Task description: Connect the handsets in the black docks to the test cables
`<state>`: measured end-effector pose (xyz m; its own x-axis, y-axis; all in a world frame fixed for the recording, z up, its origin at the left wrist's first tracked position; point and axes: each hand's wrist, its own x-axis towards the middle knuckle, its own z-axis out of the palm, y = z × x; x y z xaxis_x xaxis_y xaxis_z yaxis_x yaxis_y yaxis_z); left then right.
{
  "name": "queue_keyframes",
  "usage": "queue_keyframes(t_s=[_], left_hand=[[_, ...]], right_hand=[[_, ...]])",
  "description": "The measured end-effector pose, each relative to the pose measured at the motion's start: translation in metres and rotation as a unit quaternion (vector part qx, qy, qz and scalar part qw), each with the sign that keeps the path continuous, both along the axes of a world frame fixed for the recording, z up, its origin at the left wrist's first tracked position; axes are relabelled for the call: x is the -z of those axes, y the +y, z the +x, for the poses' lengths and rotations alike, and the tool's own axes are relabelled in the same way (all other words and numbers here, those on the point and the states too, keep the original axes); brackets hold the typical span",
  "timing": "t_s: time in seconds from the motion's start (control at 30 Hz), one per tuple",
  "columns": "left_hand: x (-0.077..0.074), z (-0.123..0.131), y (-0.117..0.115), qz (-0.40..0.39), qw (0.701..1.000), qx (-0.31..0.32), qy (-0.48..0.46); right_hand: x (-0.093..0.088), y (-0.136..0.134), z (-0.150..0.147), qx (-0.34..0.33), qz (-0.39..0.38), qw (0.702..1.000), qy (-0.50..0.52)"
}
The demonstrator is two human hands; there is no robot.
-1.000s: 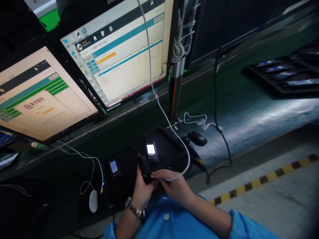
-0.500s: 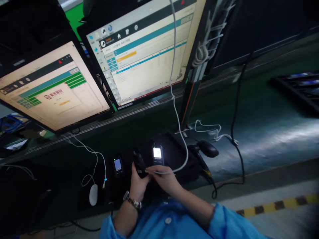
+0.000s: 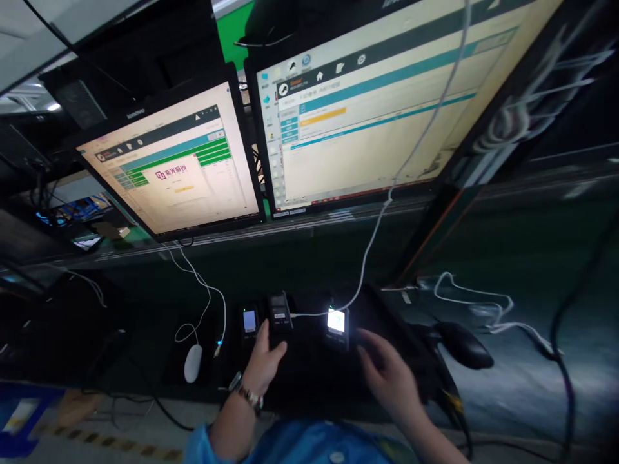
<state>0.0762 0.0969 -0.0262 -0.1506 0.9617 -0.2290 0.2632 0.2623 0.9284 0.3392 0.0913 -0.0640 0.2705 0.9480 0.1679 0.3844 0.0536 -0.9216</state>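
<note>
We're resting our left hand (image 3: 264, 358) loose against the dark device (image 3: 279, 312) just ahead, cable (image 3: 309, 314) now plugged in, likely done; we're pulling our right hand (image 3: 387, 374) away, open, beside the lit device (image 3: 336, 320).

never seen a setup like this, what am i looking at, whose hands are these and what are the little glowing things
This is one view, from a camera worn on a person's head, looking down at their own two bare hands. The left hand touches a small dark device with a white cable plugged in; whether it grips it is unclear. The right hand hovers open, holding nothing, beside a device with a lit screen. A third device, also lit, stands further left. Nearby lie a white mouse and a black mouse. Behind stand a left monitor and a right monitor, both on.
</note>
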Motion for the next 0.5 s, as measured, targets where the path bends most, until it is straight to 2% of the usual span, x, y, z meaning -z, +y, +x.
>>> queue_keyframes(t_s=[0.07,0.13,0.17,0.23,0.33,0.4,0.5], left_hand=[[0.007,-0.033,-0.025,0.060,0.986,-0.051,0.145],[0.022,-0.065,-0.043,0.046,0.957,-0.129,0.258],[0.032,-0.079,-0.048,0.017,0.951,-0.148,0.270],[0.054,-0.102,-0.050,-0.052,0.958,-0.169,0.226],[0.078,-0.125,-0.036,-0.144,0.967,-0.143,0.157],[0.085,-0.135,-0.025,-0.149,0.969,-0.116,0.162],[0.086,-0.144,-0.016,-0.119,0.965,-0.111,0.205]], right_hand=[[0.011,0.010,0.042,0.073,0.004,0.987,-0.144],[0.025,0.022,0.078,0.078,-0.049,0.974,-0.208],[0.031,0.029,0.090,0.064,-0.088,0.972,-0.207],[0.040,0.042,0.106,0.027,-0.152,0.971,-0.181],[0.041,0.063,0.112,-0.032,-0.178,0.972,-0.147],[0.036,0.077,0.111,-0.053,-0.185,0.966,-0.176],[0.031,0.093,0.111,-0.039,-0.192,0.940,-0.278]])
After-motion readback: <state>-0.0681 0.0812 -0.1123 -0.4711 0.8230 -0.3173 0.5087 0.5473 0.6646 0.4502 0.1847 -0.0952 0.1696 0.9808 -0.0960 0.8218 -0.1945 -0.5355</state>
